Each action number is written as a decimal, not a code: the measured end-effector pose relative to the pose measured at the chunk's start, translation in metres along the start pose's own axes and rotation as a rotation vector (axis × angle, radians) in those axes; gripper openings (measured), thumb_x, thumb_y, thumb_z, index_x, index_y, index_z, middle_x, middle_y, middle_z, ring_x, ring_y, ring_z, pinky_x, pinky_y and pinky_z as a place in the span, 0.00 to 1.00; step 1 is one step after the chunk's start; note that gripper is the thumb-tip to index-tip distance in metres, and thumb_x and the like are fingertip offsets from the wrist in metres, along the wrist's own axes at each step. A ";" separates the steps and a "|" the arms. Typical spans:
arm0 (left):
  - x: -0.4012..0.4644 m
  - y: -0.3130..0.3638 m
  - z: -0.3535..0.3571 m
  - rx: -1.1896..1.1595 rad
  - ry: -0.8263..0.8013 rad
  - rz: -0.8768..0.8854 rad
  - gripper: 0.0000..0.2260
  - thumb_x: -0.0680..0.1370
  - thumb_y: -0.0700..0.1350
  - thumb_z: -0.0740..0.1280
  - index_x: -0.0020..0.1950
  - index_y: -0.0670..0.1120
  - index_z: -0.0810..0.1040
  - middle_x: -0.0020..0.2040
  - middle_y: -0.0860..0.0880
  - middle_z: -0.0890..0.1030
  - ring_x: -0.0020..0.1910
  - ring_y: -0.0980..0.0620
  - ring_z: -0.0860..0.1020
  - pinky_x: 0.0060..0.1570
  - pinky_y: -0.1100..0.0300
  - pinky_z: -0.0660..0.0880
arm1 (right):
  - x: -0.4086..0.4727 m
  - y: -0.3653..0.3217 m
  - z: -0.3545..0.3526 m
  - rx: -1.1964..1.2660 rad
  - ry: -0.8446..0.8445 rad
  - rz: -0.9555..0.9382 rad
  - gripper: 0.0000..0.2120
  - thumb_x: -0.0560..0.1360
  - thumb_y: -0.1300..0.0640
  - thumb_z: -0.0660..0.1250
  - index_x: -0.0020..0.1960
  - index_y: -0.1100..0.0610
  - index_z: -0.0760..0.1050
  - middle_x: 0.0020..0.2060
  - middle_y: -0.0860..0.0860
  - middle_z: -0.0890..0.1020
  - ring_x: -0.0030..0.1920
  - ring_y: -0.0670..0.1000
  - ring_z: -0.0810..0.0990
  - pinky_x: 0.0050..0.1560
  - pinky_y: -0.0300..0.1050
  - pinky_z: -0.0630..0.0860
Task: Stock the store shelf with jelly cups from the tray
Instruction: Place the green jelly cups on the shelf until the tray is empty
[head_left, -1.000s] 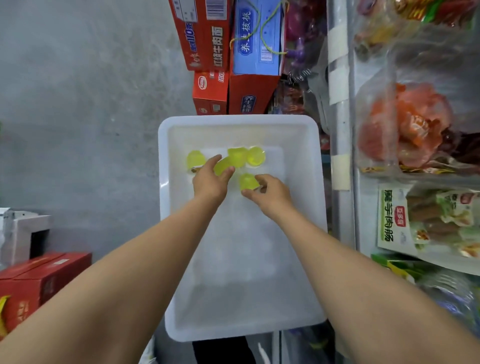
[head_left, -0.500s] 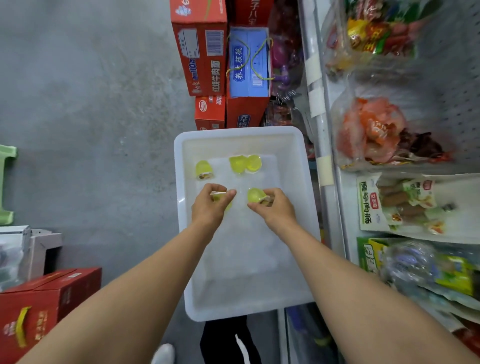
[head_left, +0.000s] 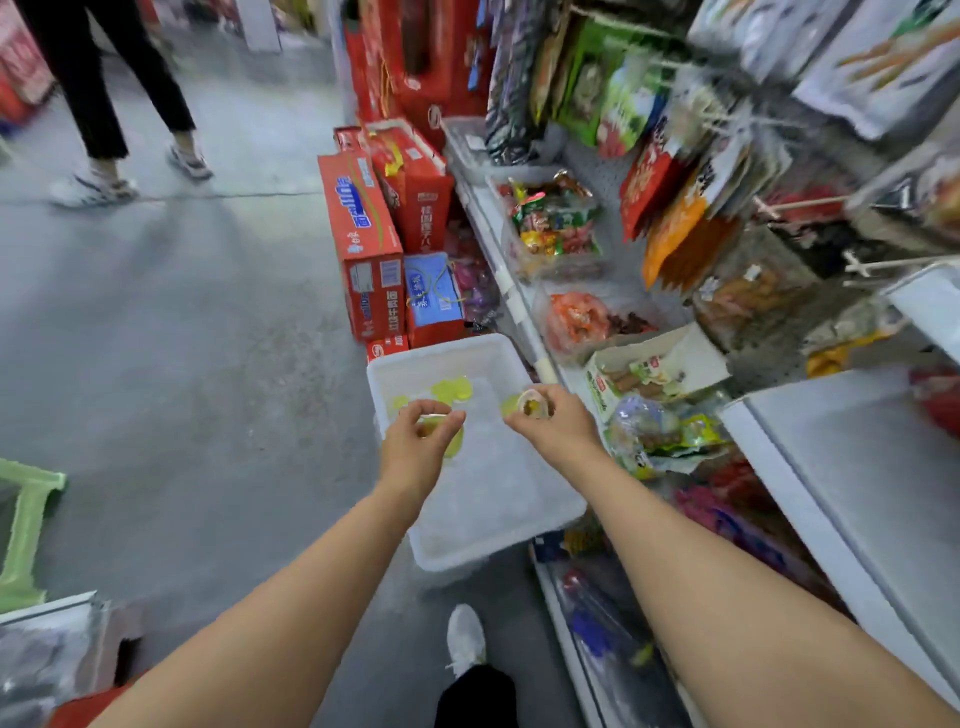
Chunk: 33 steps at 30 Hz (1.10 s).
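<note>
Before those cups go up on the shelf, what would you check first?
1. Left hand grips a jelly cup: ok.
2. Right hand grips a jelly cup: ok.
3. Bare white shelf to the right, free to take them: ok.
4. Cups' lids sealed: cannot tell, blurred.
5. More cups left in the tray: ok.

floor (head_left: 182, 338): grey concrete | on it: white tray (head_left: 498, 525), red cartons (head_left: 371, 249), green stool (head_left: 26, 525) | shelf (head_left: 857, 467): white, beside tray
</note>
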<state>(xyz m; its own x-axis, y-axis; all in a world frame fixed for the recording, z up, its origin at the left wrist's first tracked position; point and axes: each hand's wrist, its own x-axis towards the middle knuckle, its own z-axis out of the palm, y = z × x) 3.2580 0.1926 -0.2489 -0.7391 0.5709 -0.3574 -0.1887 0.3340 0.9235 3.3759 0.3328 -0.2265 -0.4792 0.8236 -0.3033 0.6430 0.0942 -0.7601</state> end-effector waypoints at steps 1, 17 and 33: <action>-0.018 0.013 -0.004 -0.001 -0.019 0.031 0.08 0.74 0.53 0.73 0.47 0.52 0.79 0.47 0.47 0.82 0.48 0.46 0.81 0.49 0.50 0.78 | -0.023 -0.011 -0.013 0.023 0.036 -0.032 0.21 0.71 0.52 0.75 0.62 0.52 0.76 0.54 0.49 0.80 0.51 0.50 0.79 0.50 0.44 0.75; -0.286 0.184 0.062 -0.226 -0.451 0.427 0.23 0.72 0.52 0.76 0.61 0.47 0.71 0.53 0.49 0.80 0.51 0.53 0.80 0.44 0.63 0.75 | -0.316 -0.085 -0.246 0.132 0.717 -0.262 0.24 0.70 0.46 0.78 0.62 0.55 0.79 0.58 0.48 0.81 0.55 0.45 0.77 0.54 0.40 0.72; -0.660 0.171 0.261 -0.290 -1.007 0.530 0.18 0.72 0.48 0.76 0.57 0.50 0.73 0.52 0.54 0.78 0.51 0.60 0.77 0.40 0.74 0.72 | -0.651 0.086 -0.480 0.021 1.268 -0.089 0.20 0.67 0.38 0.76 0.53 0.49 0.86 0.47 0.41 0.85 0.47 0.37 0.78 0.44 0.27 0.68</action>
<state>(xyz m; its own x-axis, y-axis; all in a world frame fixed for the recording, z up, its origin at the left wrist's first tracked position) 3.8820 0.0686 0.1087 0.0507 0.9662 0.2529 -0.2472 -0.2332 0.9405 4.0301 0.0731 0.1817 0.3927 0.7715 0.5005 0.6229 0.1773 -0.7619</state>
